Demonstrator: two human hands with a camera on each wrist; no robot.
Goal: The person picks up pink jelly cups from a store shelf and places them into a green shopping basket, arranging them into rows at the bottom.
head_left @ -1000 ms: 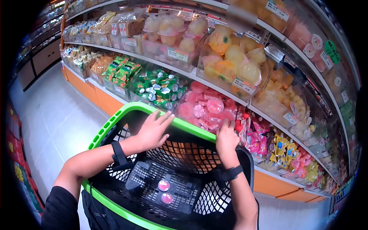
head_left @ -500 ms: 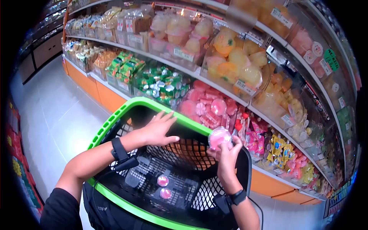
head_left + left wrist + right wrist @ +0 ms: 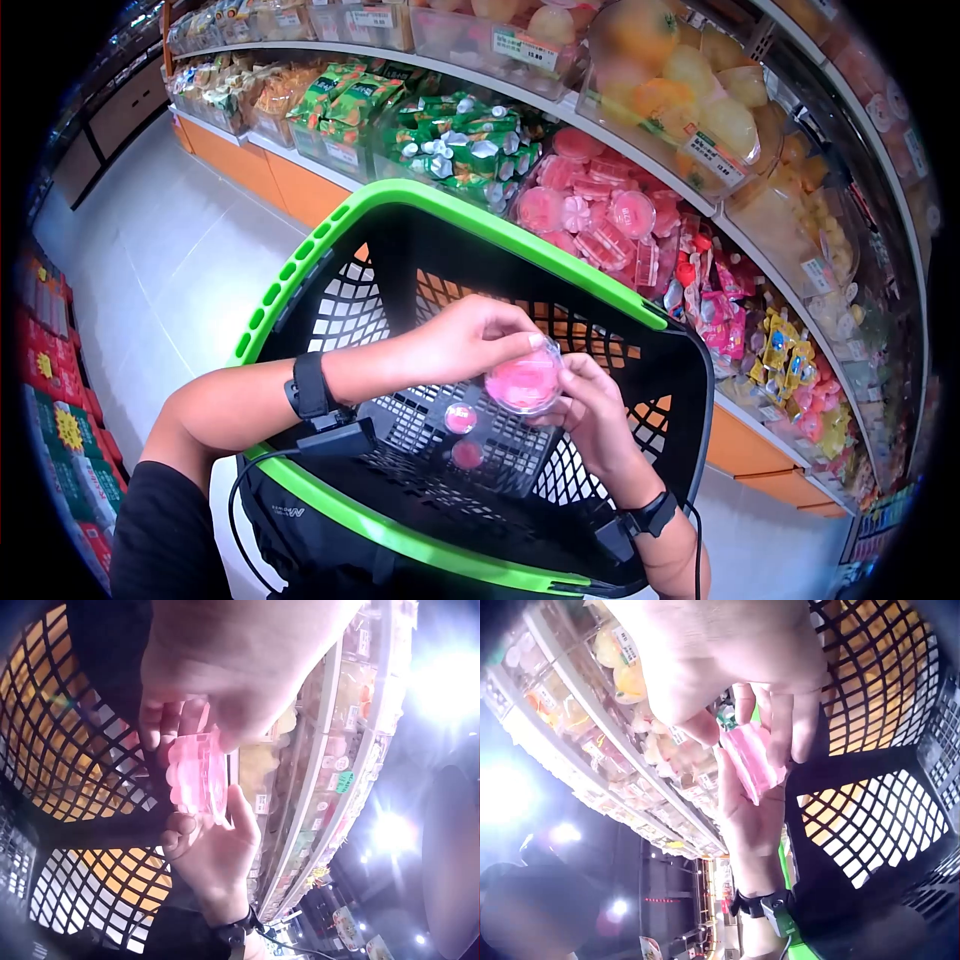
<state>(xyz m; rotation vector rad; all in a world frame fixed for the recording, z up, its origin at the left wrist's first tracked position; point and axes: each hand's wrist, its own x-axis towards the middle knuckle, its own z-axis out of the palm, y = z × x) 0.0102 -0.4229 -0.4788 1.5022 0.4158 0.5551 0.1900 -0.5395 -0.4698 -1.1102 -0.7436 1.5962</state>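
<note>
A round clear plastic tub with pink contents is held above the shopping basket between both hands. My left hand pinches its upper left edge, the thumb on the near side. From the right, my right hand grips the opposite edge between thumb and fingers. Scalloped sides of the pink tub show in the left wrist view. Below is the black basket with a green rim, and two small round pink-topped tubs lie on its mesh floor.
Beyond the basket, shelf bins hold similar pink tubs, green packets and pink and yellow sweets. Larger yellow jelly cups fill a bin on the shelf above. Red and green packages stand at the far left.
My right hand has lifted a pink tub from the bin and brought it over the basket. My left hand has left the basket rim and now grips that tub too. The view has tilted down.
</note>
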